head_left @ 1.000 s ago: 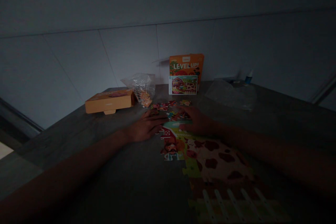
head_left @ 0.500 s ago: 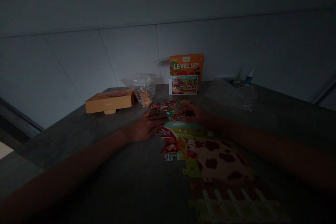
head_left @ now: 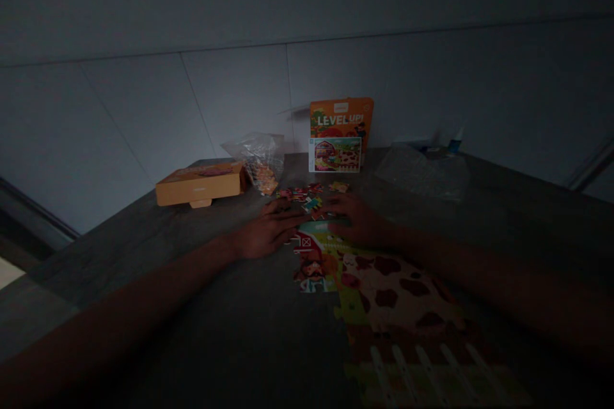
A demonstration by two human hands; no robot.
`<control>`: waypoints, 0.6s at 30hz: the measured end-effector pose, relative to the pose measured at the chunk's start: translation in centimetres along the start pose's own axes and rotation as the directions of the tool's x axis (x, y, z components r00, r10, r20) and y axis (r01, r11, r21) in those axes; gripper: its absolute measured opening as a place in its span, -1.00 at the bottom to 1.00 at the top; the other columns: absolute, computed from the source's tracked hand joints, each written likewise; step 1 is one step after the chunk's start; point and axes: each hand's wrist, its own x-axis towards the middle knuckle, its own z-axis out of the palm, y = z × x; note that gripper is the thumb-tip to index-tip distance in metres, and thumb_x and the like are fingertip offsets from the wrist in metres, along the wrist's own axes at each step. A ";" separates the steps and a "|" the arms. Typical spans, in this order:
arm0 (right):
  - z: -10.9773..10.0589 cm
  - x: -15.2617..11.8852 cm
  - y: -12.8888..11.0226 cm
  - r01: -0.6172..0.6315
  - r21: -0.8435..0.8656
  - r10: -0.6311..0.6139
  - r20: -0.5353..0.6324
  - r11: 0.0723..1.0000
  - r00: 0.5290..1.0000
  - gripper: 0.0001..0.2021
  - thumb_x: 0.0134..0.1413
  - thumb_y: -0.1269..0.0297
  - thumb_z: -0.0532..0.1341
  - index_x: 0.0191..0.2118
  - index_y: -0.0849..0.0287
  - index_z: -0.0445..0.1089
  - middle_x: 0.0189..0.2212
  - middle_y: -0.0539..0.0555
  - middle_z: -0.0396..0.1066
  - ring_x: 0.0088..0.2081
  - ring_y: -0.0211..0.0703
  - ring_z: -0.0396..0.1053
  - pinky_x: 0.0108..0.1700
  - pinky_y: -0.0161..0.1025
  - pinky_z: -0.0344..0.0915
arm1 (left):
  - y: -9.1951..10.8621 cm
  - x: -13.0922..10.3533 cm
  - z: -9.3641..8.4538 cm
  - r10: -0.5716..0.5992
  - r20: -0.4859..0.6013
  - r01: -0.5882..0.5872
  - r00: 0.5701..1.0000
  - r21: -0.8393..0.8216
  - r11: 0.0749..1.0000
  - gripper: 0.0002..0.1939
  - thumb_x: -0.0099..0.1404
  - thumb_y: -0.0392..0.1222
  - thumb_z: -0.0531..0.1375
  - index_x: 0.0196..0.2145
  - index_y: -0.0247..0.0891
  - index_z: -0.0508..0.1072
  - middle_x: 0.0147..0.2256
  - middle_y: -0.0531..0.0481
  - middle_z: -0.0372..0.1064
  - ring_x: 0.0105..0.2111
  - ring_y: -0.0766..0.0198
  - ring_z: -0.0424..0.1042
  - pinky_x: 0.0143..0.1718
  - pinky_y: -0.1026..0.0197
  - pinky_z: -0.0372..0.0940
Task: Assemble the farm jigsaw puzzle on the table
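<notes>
A partly joined jigsaw puzzle (head_left: 398, 294) with a spotted cow, a fence and a red barn lies on the dark table. My left hand (head_left: 266, 231) rests at its upper left corner, fingers stretched towards the barn pieces. Over the puzzle's top edge lies my right hand (head_left: 357, 220), its fingers reaching left and apart, partly covering that edge. Between and beyond the fingertips are loose puzzle pieces (head_left: 313, 204), one of them teal and yellow. Dim light hides whatever is under the fingers.
An orange "LEVEL UP!" box (head_left: 341, 115) stands at the wall behind a picture card (head_left: 336, 156). To the left are an orange box (head_left: 200, 186) and a clear bag (head_left: 263, 166) of pieces. Clear plastic (head_left: 422, 172) and a small blue bottle (head_left: 455, 142) are at right.
My right hand has drawn slightly nearer, onto the puzzle's top edge, uncovering a yellowish loose piece behind it. My left hand has hardly moved.
</notes>
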 end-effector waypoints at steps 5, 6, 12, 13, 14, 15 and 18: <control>-0.1 0.1 -0.5 0.036 0.003 -0.036 0.033 0.999 0.999 -0.63 0.13 0.23 0.23 0.07 0.10 0.44 0.09 0.21 0.37 0.11 0.10 0.31 0.14 0.15 0.26 | 0.3 0.1 -0.3 0.007 -0.032 -0.007 0.999 -0.006 1.000 -0.54 0.46 -0.21 0.01 0.29 -0.13 0.19 0.21 -0.07 0.27 0.24 0.00 0.13 0.24 -0.18 0.12; -0.2 0.1 -0.6 0.056 0.030 -0.057 0.011 0.998 0.998 -0.65 0.13 0.25 0.22 0.05 0.11 0.44 0.06 0.20 0.38 0.09 0.06 0.32 0.14 0.12 0.27 | 0.4 0.1 -0.4 0.006 -0.046 -0.007 0.999 -0.009 1.000 -0.54 0.45 -0.22 0.02 0.28 -0.14 0.20 0.20 -0.07 0.28 0.23 0.01 0.15 0.23 -0.16 0.13; -0.6 0.0 -1.3 0.202 0.099 -0.185 -0.157 0.974 0.970 -0.69 0.22 0.36 0.09 0.03 0.14 0.43 -0.07 0.18 0.42 -0.02 -0.06 0.39 0.04 -0.04 0.36 | 0.3 -0.2 -0.5 0.021 -0.167 -0.024 0.986 -0.013 1.000 -0.62 0.43 -0.18 0.07 0.16 -0.23 0.36 0.06 -0.17 0.39 0.16 0.04 0.24 0.15 -0.07 0.27; -0.6 -0.1 -1.4 0.225 0.089 -0.208 -0.171 0.970 0.963 -0.69 0.23 0.36 0.08 0.04 0.14 0.42 -0.09 0.19 0.42 -0.04 -0.06 0.39 0.01 -0.06 0.38 | 0.3 -0.3 -0.5 0.032 -0.192 -0.035 0.981 -0.010 0.999 -0.63 0.44 -0.16 0.08 0.15 -0.24 0.38 0.05 -0.19 0.39 0.15 0.04 0.25 0.14 -0.06 0.28; -0.6 -0.1 -1.4 0.247 0.077 -0.230 -0.183 0.966 0.956 -0.69 0.24 0.36 0.07 0.04 0.15 0.42 -0.11 0.19 0.42 -0.06 -0.07 0.40 -0.02 -0.08 0.39 | 0.3 -0.3 -0.5 0.043 -0.221 -0.045 0.974 -0.005 0.999 -0.64 0.44 -0.14 0.08 0.13 -0.24 0.39 0.03 -0.20 0.39 0.13 0.05 0.27 0.12 -0.04 0.30; -0.5 -0.2 -1.5 0.266 0.063 -0.250 -0.192 0.962 0.949 -0.69 0.25 0.36 0.07 0.04 0.15 0.42 -0.13 0.18 0.42 -0.09 -0.08 0.40 -0.04 -0.10 0.40 | 0.3 -0.4 -0.5 0.057 -0.251 -0.058 0.966 0.001 0.998 -0.64 0.44 -0.12 0.09 0.13 -0.25 0.40 0.02 -0.21 0.39 0.12 0.06 0.28 0.11 -0.03 0.32; -0.5 -0.3 -1.6 0.322 0.012 -0.310 -0.230 0.947 0.922 -0.72 0.28 0.35 0.08 0.03 0.12 0.42 -0.21 0.13 0.43 -0.16 -0.12 0.40 -0.12 -0.15 0.42 | 0.4 -0.3 -0.5 0.113 -0.332 -0.114 0.936 0.018 0.993 -0.63 0.42 -0.14 0.13 0.13 -0.26 0.39 -0.01 -0.21 0.41 0.08 0.07 0.31 0.06 -0.02 0.36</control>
